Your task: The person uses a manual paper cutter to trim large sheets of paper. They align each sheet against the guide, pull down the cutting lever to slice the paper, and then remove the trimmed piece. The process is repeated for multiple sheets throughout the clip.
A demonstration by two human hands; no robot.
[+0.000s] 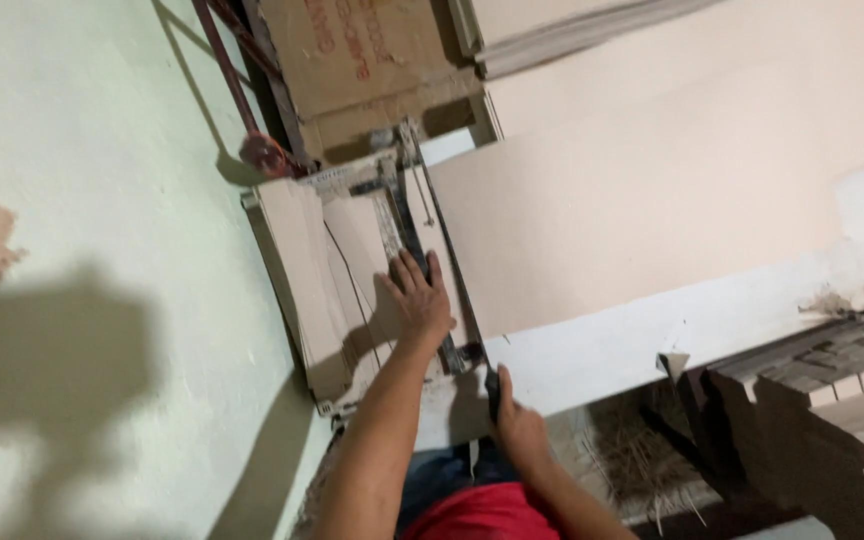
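A manual tile cutter (407,215) with a dark rail lies across a beige tile (357,250) that rests on a stack of tiles. My left hand (418,296) presses flat on the tile beside the rail, fingers spread. My right hand (514,415) grips the cutter's dark handle (492,390) at the near end of the rail. A large beige tile (632,210) lies to the right of the cutter, touching it.
A pale green wall (102,250) fills the left. A cardboard box (362,60) stands beyond the cutter, with a red-handled tool (252,130) leaning beside it. Broken tile pieces and bricks (822,370) lie at the right. Straw-like debris (632,450) is near my legs.
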